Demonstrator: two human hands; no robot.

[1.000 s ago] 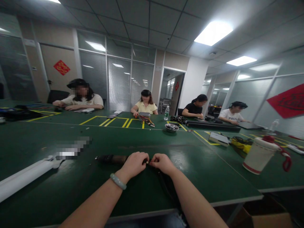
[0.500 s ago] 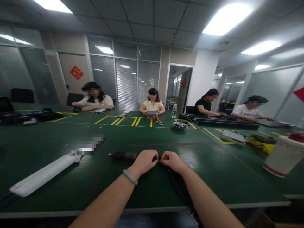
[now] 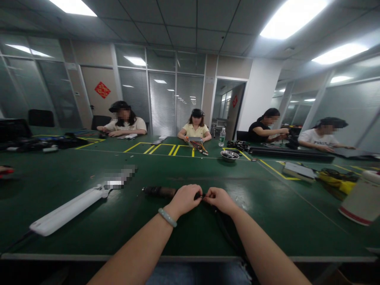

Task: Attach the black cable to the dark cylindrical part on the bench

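A dark cylindrical tool (image 3: 160,192) with a brownish middle band lies across the green table in front of me, its metal tip to the left. My left hand (image 3: 187,198) is closed around its right end, palm down, a pale bangle on the wrist. Close beside it, my right hand (image 3: 219,200) pinches at the thin dark end where the tool meets its cable. From under that hand a black cable (image 3: 227,231) curves toward the table's front edge. The fingertips nearly meet, and they hide the small part between them.
A long white device (image 3: 71,209) with a cord lies at left. A metal bowl (image 3: 229,156), a water bottle (image 3: 222,137), a flat grey box (image 3: 299,171) and a white-red container (image 3: 360,198) stand beyond and right. Several people work across the green table (image 3: 178,170).
My view has turned slightly left. Both hands keep nearly the same grip. Across the table, the person in black has raised their hands, and a hand with something red shows at the left edge.
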